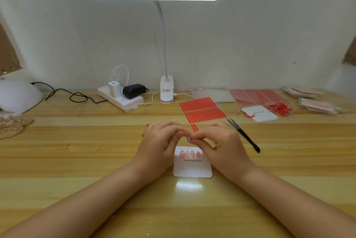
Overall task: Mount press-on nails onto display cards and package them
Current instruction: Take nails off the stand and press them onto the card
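Observation:
A white display card [192, 168] printed "Handmade Nail" lies on the wooden table in front of me, with several pink press-on nails [189, 154] stuck in a row along its top. Above it my left hand [159, 139] and my right hand [221, 139] meet fingertip to fingertip. Between them they pinch a small press-on nail [189, 138]; a bit of red shows at the fingertips. A sheet of red adhesive strips [201, 109] lies just beyond my hands. Black tweezers [243, 134] lie to the right of my right hand.
A lit desk lamp [166, 91] and a power strip [121, 99] with chargers stand at the back. A white nail lamp [19, 95] sits far left. Blank cards [259, 113], red ribbons [280, 109] and clear bags [316, 105] lie at the back right.

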Demonstrator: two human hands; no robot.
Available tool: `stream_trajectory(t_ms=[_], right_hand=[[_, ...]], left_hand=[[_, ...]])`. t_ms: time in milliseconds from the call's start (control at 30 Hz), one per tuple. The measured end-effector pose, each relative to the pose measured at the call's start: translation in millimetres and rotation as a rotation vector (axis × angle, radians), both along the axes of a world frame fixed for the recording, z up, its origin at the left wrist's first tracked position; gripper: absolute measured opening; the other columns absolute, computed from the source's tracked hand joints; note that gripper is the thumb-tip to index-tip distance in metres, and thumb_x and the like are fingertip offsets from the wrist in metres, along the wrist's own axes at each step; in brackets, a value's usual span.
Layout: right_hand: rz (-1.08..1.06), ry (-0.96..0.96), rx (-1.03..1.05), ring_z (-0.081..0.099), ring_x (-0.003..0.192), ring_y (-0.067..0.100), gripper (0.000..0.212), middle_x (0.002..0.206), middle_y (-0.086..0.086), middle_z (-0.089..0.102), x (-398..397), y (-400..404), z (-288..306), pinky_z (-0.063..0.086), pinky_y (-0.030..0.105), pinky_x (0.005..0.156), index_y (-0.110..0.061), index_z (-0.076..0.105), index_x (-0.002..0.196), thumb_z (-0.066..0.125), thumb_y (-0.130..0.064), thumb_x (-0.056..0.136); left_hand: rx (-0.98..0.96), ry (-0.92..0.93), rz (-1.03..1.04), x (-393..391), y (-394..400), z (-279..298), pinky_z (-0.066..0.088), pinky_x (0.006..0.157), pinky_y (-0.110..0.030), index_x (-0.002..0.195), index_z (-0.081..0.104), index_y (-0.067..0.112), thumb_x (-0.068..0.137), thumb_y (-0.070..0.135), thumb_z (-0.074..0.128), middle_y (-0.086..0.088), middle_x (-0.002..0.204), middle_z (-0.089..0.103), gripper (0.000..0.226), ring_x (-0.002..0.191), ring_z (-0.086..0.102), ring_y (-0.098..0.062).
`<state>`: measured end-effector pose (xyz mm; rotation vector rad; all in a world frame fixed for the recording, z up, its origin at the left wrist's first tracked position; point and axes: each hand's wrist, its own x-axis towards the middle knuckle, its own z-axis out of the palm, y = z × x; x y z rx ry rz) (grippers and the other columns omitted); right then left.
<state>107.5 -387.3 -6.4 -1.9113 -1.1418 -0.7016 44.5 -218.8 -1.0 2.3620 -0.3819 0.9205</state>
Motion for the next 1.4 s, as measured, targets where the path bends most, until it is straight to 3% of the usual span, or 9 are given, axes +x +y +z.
stream_trajectory(t_ms=[167, 300, 500, 667, 900, 1033, 1167, 1300, 1400], right_hand=[[-0.026, 0.099, 0.027, 0.059, 0.077, 0.008, 0.011, 0.079, -0.016, 0.067, 2, -1, -1, 0.044, 0.014, 0.073, -0.017, 0.077, 0.086, 0.079, -0.012, 0.076], [-0.045, 0.285, 0.075, 0.057, 0.072, 0.000, 0.004, 0.078, -0.013, 0.066, 4, -2, 0, 0.040, 0.009, 0.063, -0.018, 0.071, 0.087, 0.071, -0.015, 0.085], [-0.107, 0.504, 0.132, 0.052, 0.056, -0.011, 0.005, 0.075, -0.006, 0.067, 15, -1, 5, 0.038, 0.006, 0.052, -0.017, 0.067, 0.087, 0.066, -0.021, 0.089], [-0.133, 0.665, 0.048, 0.065, 0.078, 0.002, 0.001, 0.085, -0.008, 0.070, 35, 14, 12, 0.051, 0.018, 0.066, -0.025, 0.067, 0.086, 0.068, -0.025, 0.087], [-0.167, 0.688, -0.041, 0.060, 0.079, 0.001, 0.010, 0.081, -0.017, 0.065, 48, 53, 4, 0.050, 0.016, 0.068, -0.032, 0.067, 0.076, 0.072, -0.028, 0.084], [-0.217, 0.645, -0.035, 0.057, 0.099, 0.014, 0.015, 0.086, -0.015, 0.066, 49, 58, -3, 0.048, 0.037, 0.089, -0.036, 0.066, 0.068, 0.075, -0.034, 0.080], [-0.215, 0.631, -0.046, 0.055, 0.101, 0.016, 0.021, 0.080, -0.020, 0.062, 50, 57, -4, 0.047, 0.039, 0.090, -0.039, 0.064, 0.062, 0.077, -0.034, 0.078], [-0.235, 0.656, -0.054, 0.056, 0.102, 0.015, 0.011, 0.078, -0.022, 0.060, 52, 57, -6, 0.047, 0.037, 0.089, -0.033, 0.071, 0.071, 0.078, -0.038, 0.076], [-0.228, 0.674, -0.049, 0.055, 0.102, 0.013, 0.024, 0.096, -0.013, 0.064, 51, 55, -6, 0.048, 0.032, 0.087, -0.027, 0.072, 0.091, 0.080, -0.040, 0.072]], left_hand=[[-0.073, -0.012, 0.056, 2, 1, -1, 0.044, 0.087, -0.033, 0.096, 0.070, 0.013, 0.095, 0.020, 0.050, 0.007, 0.097, 0.065, 0.022, 0.095, 0.059, -0.006], [-0.260, 0.002, 0.193, 7, 12, 2, 0.042, 0.080, -0.009, 0.098, 0.063, 0.021, 0.098, 0.010, 0.045, 0.015, 0.095, 0.057, 0.021, 0.094, 0.054, 0.004], [-0.457, 0.041, 0.397, 19, 44, -1, 0.034, 0.073, 0.003, 0.111, 0.064, 0.016, 0.099, 0.018, 0.043, 0.005, 0.108, 0.056, 0.024, 0.089, 0.049, 0.012], [-0.509, 0.079, 0.438, 24, 52, -5, 0.034, 0.065, 0.006, 0.118, 0.060, 0.015, 0.099, 0.021, 0.045, 0.003, 0.113, 0.050, 0.025, 0.083, 0.048, 0.018], [-0.528, 0.122, 0.436, 26, 51, -7, 0.039, 0.061, 0.001, 0.112, 0.055, 0.021, 0.098, 0.026, 0.047, 0.006, 0.112, 0.045, 0.017, 0.074, 0.048, 0.020], [-0.533, 0.128, 0.418, 25, 50, -7, 0.045, 0.068, -0.013, 0.110, 0.054, 0.024, 0.097, 0.029, 0.049, 0.005, 0.113, 0.046, 0.014, 0.079, 0.057, -0.002], [-0.522, 0.130, 0.404, 25, 48, -6, 0.050, 0.078, -0.028, 0.109, 0.054, 0.024, 0.097, 0.029, 0.050, 0.006, 0.111, 0.046, 0.014, 0.084, 0.055, -0.009], [-0.514, 0.128, 0.405, 25, 48, -5, 0.050, 0.078, -0.028, 0.109, 0.054, 0.024, 0.096, 0.029, 0.050, 0.007, 0.109, 0.045, 0.014, 0.083, 0.055, -0.008], [-0.502, 0.120, 0.408, 25, 47, -6, 0.050, 0.077, -0.027, 0.109, 0.055, 0.024, 0.096, 0.030, 0.051, 0.009, 0.108, 0.045, 0.014, 0.083, 0.055, -0.008]])
